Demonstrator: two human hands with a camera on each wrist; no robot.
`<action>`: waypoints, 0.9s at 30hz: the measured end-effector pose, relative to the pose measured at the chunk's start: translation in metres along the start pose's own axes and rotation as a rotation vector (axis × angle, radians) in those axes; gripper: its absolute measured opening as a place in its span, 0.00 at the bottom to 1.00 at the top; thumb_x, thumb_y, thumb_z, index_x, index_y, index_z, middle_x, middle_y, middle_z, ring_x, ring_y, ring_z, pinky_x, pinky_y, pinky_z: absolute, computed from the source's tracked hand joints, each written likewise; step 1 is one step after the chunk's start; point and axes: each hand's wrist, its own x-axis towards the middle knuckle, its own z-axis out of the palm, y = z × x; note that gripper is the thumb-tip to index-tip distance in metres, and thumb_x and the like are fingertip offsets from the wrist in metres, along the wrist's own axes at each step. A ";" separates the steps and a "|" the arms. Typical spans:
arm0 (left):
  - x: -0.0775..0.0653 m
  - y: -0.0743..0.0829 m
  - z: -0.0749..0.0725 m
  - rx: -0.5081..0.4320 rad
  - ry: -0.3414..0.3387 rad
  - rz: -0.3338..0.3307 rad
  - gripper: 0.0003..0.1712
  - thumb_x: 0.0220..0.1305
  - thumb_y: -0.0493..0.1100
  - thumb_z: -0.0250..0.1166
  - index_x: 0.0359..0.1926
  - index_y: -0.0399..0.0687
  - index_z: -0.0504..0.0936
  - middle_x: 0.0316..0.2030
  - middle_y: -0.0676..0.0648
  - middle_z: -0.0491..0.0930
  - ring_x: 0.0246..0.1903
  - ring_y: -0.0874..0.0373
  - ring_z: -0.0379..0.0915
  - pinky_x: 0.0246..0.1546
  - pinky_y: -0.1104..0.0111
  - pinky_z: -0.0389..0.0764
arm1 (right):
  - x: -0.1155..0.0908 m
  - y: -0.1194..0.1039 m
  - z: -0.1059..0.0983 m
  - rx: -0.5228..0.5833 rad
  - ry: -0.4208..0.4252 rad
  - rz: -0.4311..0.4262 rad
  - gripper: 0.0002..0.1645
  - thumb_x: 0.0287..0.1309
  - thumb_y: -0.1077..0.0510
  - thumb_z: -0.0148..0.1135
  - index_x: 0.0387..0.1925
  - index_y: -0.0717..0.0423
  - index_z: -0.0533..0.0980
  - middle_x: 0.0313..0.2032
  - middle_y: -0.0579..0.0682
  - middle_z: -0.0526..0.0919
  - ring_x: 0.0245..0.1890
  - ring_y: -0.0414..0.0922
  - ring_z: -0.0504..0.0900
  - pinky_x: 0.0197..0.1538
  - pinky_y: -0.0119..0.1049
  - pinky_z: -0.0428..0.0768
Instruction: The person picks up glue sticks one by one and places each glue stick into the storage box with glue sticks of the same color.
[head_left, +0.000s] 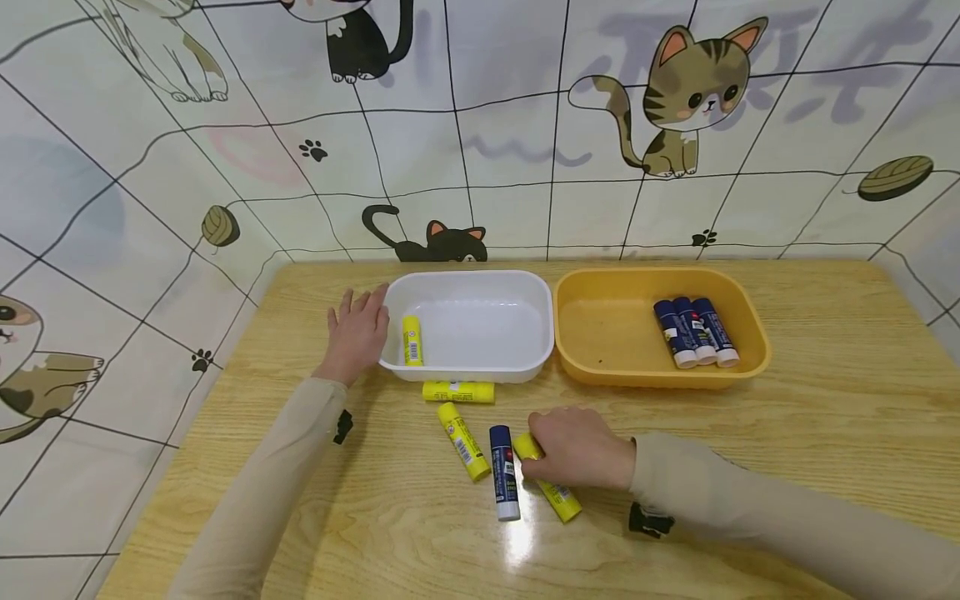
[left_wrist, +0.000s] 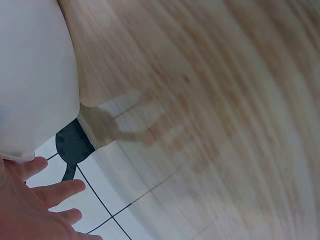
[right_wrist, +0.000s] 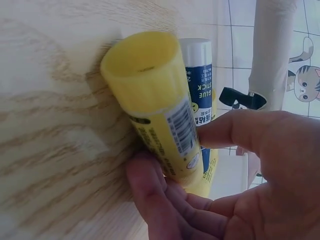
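Observation:
My right hand (head_left: 581,447) grips a yellow glue stick (right_wrist: 155,105) low over the table, thumb on one side and curled fingers on the other. Just left of it lies a navy glue stick (head_left: 504,473) with a white end. Farther left is another yellow glue stick (head_left: 463,442), and one more yellow stick (head_left: 458,392) lies along the front of the white tray (head_left: 517,373). My left hand (head_left: 354,333) touches that tray's left side with its fingers spread. Inside the white tray is a single yellow glue stick (head_left: 412,340).
An orange tray (head_left: 600,325) stands right beside the white one, with three navy glue sticks (head_left: 695,332) at its right end. Both sit on a wooden table (head_left: 390,517) near its back edge. Behind rises a cat-patterned cloth (head_left: 510,150).

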 end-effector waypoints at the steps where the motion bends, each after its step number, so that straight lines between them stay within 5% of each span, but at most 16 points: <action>1: 0.000 0.000 0.000 0.000 -0.001 0.000 0.29 0.77 0.47 0.35 0.75 0.47 0.52 0.70 0.32 0.55 0.71 0.35 0.31 0.64 0.36 0.31 | 0.000 0.001 0.000 0.003 0.000 0.003 0.19 0.48 0.49 0.69 0.20 0.51 0.68 0.15 0.45 0.68 0.16 0.42 0.66 0.19 0.35 0.63; 27: -0.001 0.001 0.000 0.006 -0.006 -0.008 0.29 0.77 0.48 0.36 0.75 0.47 0.52 0.70 0.33 0.55 0.71 0.34 0.31 0.63 0.35 0.32 | -0.006 0.008 -0.023 0.034 0.033 0.014 0.17 0.50 0.49 0.68 0.22 0.51 0.69 0.16 0.44 0.71 0.14 0.39 0.70 0.17 0.32 0.68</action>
